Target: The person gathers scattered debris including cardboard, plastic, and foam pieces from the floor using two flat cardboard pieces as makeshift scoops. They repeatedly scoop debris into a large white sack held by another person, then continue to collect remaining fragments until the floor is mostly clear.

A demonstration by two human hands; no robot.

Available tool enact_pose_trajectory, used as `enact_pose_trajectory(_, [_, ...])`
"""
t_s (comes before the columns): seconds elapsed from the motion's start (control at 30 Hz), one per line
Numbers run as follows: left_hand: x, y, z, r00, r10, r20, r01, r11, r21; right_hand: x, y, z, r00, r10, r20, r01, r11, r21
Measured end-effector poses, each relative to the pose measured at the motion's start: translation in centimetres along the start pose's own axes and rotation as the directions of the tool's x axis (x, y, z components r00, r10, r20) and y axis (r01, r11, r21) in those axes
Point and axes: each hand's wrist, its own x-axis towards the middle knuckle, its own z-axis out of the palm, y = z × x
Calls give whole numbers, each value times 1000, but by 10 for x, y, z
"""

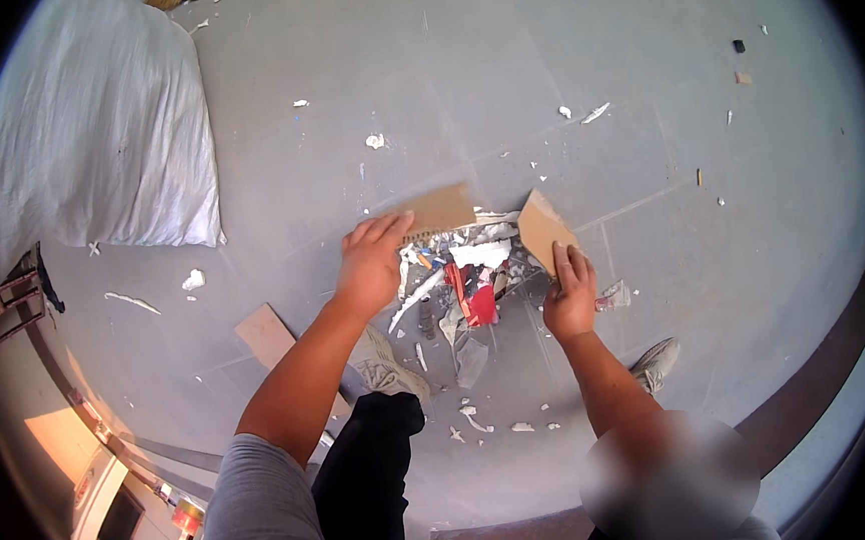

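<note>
Gathering step, by the look of it. Left hand (pixel 372 262) grips one cardboard piece (pixel 438 210), right hand (pixel 569 296) closed on a second cardboard scrap (pixel 544 227). Litter pile (pixel 463 278) sits between them on the grey floor (pixel 645 155). Next move likely needs both boards drawn inward, edges flat to the tiles.

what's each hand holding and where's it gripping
The left hand holds a flat cardboard piece by its left end. The right hand grips a second cardboard piece by its lower edge. A pile of scraps lies between them.
</note>
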Motion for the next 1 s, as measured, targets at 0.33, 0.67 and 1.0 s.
enact_pose_trajectory(0.33, [-130, -3, 93, 789, -593, -163, 552, 799, -237, -2, 16, -33, 920, 392, 11, -379, 882, 280])
enact_pose_trajectory(0.67, [-182, 45, 108, 469, -873, -131, 642, 439, -628, -99, -27, 8, 854, 491, 174, -492, 654, 575])
enact_pose_trajectory(1.0, [-555, 65, 341, -216, -902, 373, 539, -429, -725, -511, 114, 21, -440, 806, 397, -824, -537, 178])
